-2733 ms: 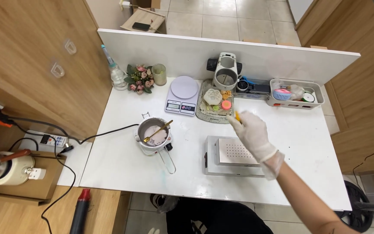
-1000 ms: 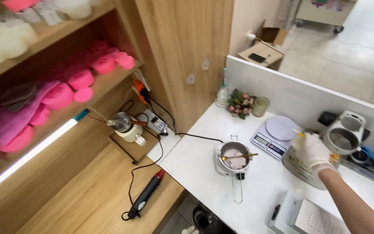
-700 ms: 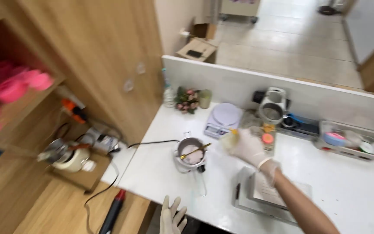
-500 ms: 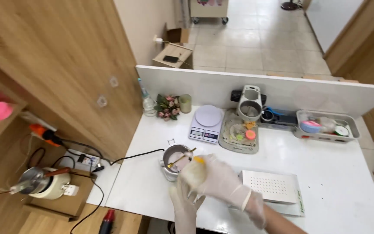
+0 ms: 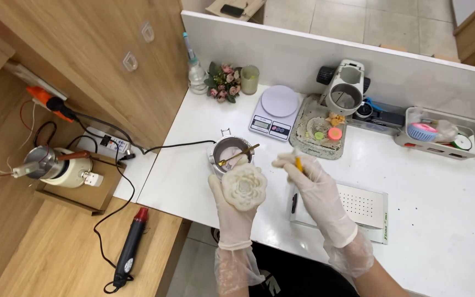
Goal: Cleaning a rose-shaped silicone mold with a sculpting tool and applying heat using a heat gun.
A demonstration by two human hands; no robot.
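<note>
My left hand (image 5: 230,212), in a thin glove, holds up a cream flower-shaped piece (image 5: 243,186) in front of me. My right hand (image 5: 310,181), also gloved, grips a slim yellow-orange tool (image 5: 298,164) just to the right of the flower piece, apart from it. Right behind the flower stands a small metal melting pot (image 5: 227,152) with pinkish contents and a golden spoon (image 5: 239,154) resting across its rim.
On the white table (image 5: 435,220): a digital scale (image 5: 274,113), a stained tray (image 5: 319,128) with coloured bits, a white grinder-like device (image 5: 345,91), a basket (image 5: 445,133), a perforated flat plate (image 5: 365,206). Left on the wood: a kettle (image 5: 56,165), heat gun (image 5: 130,246), cables.
The view swung from the shelves at left back down over the table. My left hand came up holding the flower piece; my right hand pulled back from the tray toward it.
</note>
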